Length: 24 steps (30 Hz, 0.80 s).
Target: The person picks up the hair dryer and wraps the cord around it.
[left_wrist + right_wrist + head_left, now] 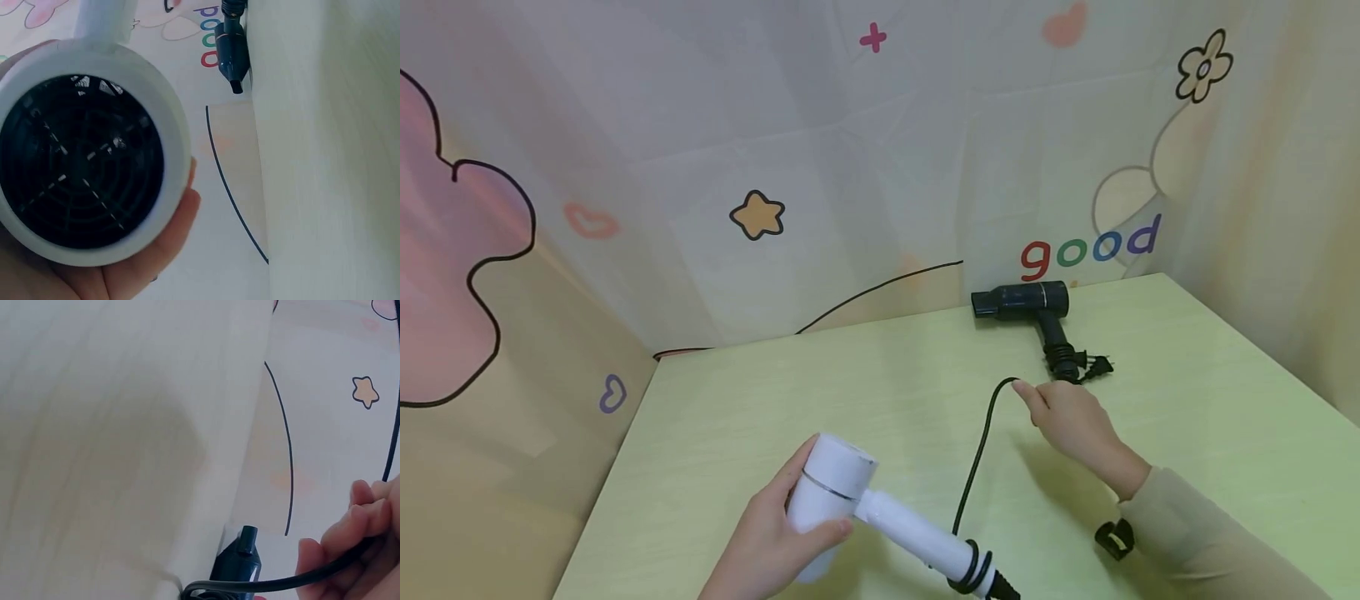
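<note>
My left hand [767,529] grips a white hair dryer [838,471] by its barrel, above the table. The dryer's handle slopes down to the right, with turns of black cord [976,475] around its lower end. From there the cord rises to my right hand [1078,429], whose curled fingers hold it. In the left wrist view, the dark round grille [81,162] of the white dryer faces the camera. The right wrist view has the cord [294,582] passing through the fingers.
A black hair dryer [1022,302] lies at the back of the pale table [760,400], its cord and plug [1100,367] bundled at the handle. A printed curtain [865,167] stands behind the table. A black strap-like piece [1115,539] is by the right sleeve.
</note>
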Each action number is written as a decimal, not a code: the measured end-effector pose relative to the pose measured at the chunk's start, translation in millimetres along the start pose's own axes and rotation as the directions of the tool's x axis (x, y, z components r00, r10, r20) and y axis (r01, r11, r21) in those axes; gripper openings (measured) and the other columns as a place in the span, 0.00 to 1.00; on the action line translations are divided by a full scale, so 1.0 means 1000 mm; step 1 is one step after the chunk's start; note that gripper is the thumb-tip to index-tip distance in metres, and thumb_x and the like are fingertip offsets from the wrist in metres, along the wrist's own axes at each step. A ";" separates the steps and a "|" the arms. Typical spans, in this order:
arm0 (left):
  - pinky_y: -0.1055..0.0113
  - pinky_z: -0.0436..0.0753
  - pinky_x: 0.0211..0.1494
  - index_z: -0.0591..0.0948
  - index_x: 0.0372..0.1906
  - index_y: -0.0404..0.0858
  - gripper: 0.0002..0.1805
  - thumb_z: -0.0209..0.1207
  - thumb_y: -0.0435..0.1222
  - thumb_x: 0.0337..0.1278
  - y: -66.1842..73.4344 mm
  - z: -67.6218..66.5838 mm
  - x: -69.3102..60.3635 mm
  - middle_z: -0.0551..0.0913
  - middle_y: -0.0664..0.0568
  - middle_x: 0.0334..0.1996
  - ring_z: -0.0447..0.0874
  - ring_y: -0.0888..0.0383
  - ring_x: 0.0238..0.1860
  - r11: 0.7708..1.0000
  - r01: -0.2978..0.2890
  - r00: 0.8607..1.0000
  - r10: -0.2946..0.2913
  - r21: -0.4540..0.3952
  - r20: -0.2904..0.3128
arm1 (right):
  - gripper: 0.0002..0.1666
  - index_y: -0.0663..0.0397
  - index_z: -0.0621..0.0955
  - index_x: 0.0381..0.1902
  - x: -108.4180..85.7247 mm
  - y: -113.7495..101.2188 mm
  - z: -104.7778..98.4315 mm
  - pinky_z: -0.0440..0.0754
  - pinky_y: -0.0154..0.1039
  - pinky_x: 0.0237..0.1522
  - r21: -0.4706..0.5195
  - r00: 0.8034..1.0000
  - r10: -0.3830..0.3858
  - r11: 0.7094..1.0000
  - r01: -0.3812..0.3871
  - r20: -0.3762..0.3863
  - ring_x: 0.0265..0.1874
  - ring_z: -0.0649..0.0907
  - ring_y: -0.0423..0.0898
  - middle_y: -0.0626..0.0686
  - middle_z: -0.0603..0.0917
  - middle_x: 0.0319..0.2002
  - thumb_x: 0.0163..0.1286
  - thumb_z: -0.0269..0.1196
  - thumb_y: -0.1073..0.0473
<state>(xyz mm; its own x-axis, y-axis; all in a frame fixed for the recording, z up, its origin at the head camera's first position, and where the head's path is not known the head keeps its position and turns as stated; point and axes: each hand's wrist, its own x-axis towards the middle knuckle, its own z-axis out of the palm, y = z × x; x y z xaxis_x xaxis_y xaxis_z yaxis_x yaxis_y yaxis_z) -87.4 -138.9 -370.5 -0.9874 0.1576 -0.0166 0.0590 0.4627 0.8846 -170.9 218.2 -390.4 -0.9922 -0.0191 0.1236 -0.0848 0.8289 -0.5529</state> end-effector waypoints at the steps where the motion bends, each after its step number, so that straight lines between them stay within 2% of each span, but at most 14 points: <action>1: 0.64 0.79 0.36 0.61 0.69 0.63 0.48 0.73 0.42 0.39 0.000 0.000 0.000 0.81 0.53 0.46 0.80 0.57 0.37 1.000 -0.005 1.000 0.005 0.030 -0.013 | 0.35 0.52 0.71 0.11 0.000 -0.001 -0.002 0.61 0.36 0.17 0.014 1.000 -0.004 1.000 0.004 -0.020 0.11 0.64 0.42 0.46 0.66 0.09 0.75 0.43 0.39; 4: 0.66 0.78 0.34 0.61 0.69 0.61 0.48 0.73 0.44 0.39 0.001 0.001 0.002 0.82 0.52 0.43 0.79 0.60 0.34 0.991 -0.025 0.998 0.033 0.130 -0.061 | 0.34 0.54 0.73 0.13 0.001 -0.002 -0.007 0.63 0.37 0.18 0.058 0.997 -0.008 0.998 0.013 -0.081 0.11 0.65 0.43 0.46 0.67 0.09 0.75 0.44 0.40; 7: 0.66 0.77 0.35 0.60 0.71 0.56 0.49 0.72 0.46 0.40 0.000 0.002 0.004 0.82 0.52 0.43 0.78 0.62 0.33 0.969 -0.052 0.989 0.083 0.243 -0.120 | 0.34 0.55 0.75 0.15 0.000 -0.004 -0.013 0.63 0.36 0.17 0.114 0.993 -0.001 0.993 0.014 -0.119 0.11 0.65 0.43 0.46 0.67 0.10 0.74 0.45 0.40; 11: 0.65 0.75 0.33 0.59 0.72 0.49 0.50 0.71 0.47 0.41 -0.004 0.005 0.007 0.82 0.50 0.43 0.77 0.61 0.32 0.922 -0.066 0.966 0.154 0.382 -0.207 | 0.33 0.56 0.75 0.17 -0.003 -0.005 -0.021 0.63 0.36 0.16 0.176 0.991 -0.003 0.984 0.026 -0.133 0.10 0.65 0.42 0.46 0.66 0.10 0.74 0.46 0.40; 13: 0.65 0.74 0.31 0.59 0.72 0.47 0.50 0.70 0.48 0.42 -0.005 0.006 0.008 0.81 0.49 0.42 0.76 0.60 0.32 0.903 -0.063 0.954 0.179 0.425 -0.239 | 0.32 0.56 0.75 0.17 -0.004 -0.004 -0.025 0.63 0.36 0.16 0.186 0.991 -0.009 0.982 0.034 -0.132 0.10 0.65 0.42 0.46 0.66 0.10 0.73 0.48 0.40; 19: 0.64 0.72 0.26 0.59 0.72 0.44 0.49 0.69 0.47 0.43 -0.004 0.009 0.013 0.81 0.46 0.38 0.77 0.57 0.29 0.869 -0.054 0.913 0.243 0.492 -0.327 | 0.26 0.56 0.81 0.24 -0.007 0.004 -0.041 0.63 0.36 0.22 0.128 0.993 -0.051 0.990 0.064 -0.102 0.17 0.67 0.43 0.46 0.68 0.13 0.72 0.52 0.43; 21: 0.63 0.71 0.25 0.59 0.72 0.45 0.49 0.69 0.47 0.43 -0.002 0.010 0.015 0.81 0.45 0.37 0.77 0.55 0.28 0.862 -0.037 0.901 0.247 0.505 -0.357 | 0.24 0.55 0.83 0.27 -0.007 0.006 -0.046 0.63 0.36 0.22 0.120 0.993 -0.071 0.989 0.083 -0.098 0.18 0.67 0.42 0.46 0.68 0.14 0.71 0.54 0.44; 24: 0.63 0.71 0.24 0.58 0.73 0.46 0.49 0.68 0.47 0.44 0.001 0.012 0.019 0.81 0.43 0.39 0.77 0.53 0.26 0.860 -0.004 0.890 0.235 0.511 -0.390 | 0.19 0.55 0.84 0.30 -0.007 0.006 -0.053 0.62 0.34 0.21 0.113 0.987 -0.112 0.986 0.125 -0.113 0.18 0.67 0.40 0.46 0.68 0.15 0.68 0.59 0.47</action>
<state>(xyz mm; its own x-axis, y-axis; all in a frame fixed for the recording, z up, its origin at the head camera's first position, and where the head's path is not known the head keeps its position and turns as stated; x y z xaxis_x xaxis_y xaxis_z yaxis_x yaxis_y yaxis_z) -104.5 -125.2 -375.4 -0.9224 -0.0911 0.3754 0.1294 0.8427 0.5226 -159.4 253.1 -350.7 -0.9596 -0.0487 0.2773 -0.2182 0.7512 -0.6230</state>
